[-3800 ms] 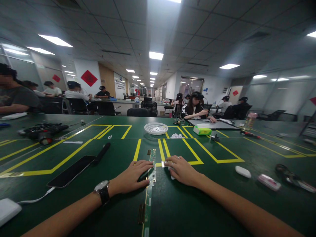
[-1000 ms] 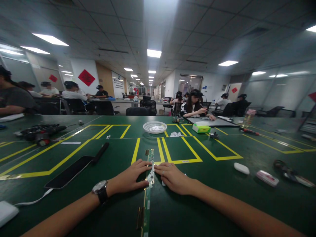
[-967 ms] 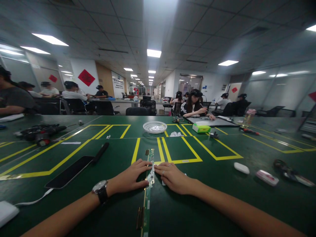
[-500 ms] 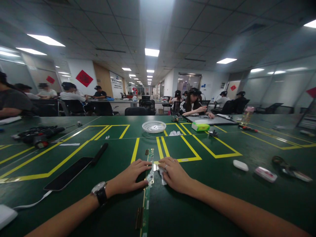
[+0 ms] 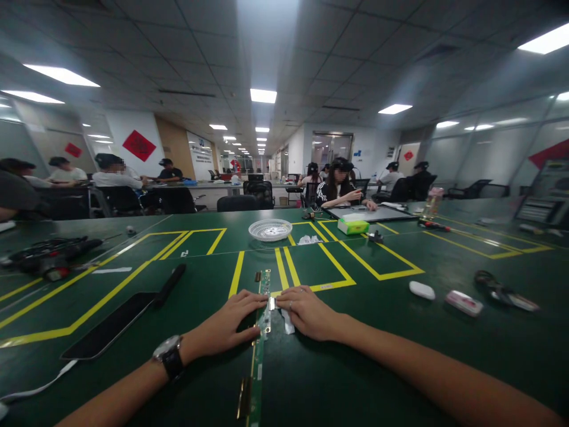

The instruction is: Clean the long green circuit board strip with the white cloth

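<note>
A long narrow green circuit board (image 5: 258,370) runs lengthwise on the table in front of me, with brown flex strips along its left edge. My left hand (image 5: 224,320) lies over its left side, thumb and fingers apart along the edge, holding it down. A small silvery connector (image 5: 272,303) shows on the board's right side between my hands. My right hand (image 5: 311,311) has its fingers together, the tips at this connector. A crumpled white wipe (image 5: 288,322) sticks out from under the right hand, held between its fingers and thumb.
A white round basket (image 5: 270,231) stands beyond the board. At left lie a black phone (image 5: 113,326) with a cable and a power tool (image 5: 51,255). To the right are a white case (image 5: 421,290) and a pink-white box (image 5: 463,303). A person (image 5: 340,187) sits across the table.
The view has turned slightly to the right, so things sit further left. Both hands stay at the board; the right fingertips have shifted slightly at the connector.
</note>
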{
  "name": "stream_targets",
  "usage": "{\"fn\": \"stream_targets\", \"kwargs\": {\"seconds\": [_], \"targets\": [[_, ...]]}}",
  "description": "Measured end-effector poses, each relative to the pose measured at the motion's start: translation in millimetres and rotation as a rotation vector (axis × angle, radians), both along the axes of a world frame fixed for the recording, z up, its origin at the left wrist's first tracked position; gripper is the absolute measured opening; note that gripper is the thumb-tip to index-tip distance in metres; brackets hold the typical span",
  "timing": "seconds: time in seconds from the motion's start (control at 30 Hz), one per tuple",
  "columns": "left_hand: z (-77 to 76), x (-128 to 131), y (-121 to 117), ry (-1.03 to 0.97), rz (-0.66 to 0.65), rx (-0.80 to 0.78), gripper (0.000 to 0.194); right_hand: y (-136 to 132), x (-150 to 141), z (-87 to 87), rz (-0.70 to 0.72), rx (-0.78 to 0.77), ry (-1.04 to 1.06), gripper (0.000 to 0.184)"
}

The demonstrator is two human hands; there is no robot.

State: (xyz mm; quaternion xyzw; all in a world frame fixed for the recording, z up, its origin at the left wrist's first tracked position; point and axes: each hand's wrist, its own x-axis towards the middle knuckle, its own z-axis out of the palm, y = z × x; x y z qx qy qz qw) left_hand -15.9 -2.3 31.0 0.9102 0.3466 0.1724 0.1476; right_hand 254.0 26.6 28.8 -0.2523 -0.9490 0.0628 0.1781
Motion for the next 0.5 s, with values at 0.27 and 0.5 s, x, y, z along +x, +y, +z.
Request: {"fn": "stream_targets", "kwargs": {"seconds": [0.27,0.5], "targets": [[-9.3,-2,4,0.052,0.135,0.166,0.041,8,-5,9.8,0.227,0.200,-0.069,0.048],[67.0,-31,-7,-0.260,0.374,0.545,0.031,17,-3,1.3,0.305,0.062,-0.073,0.043]]}}
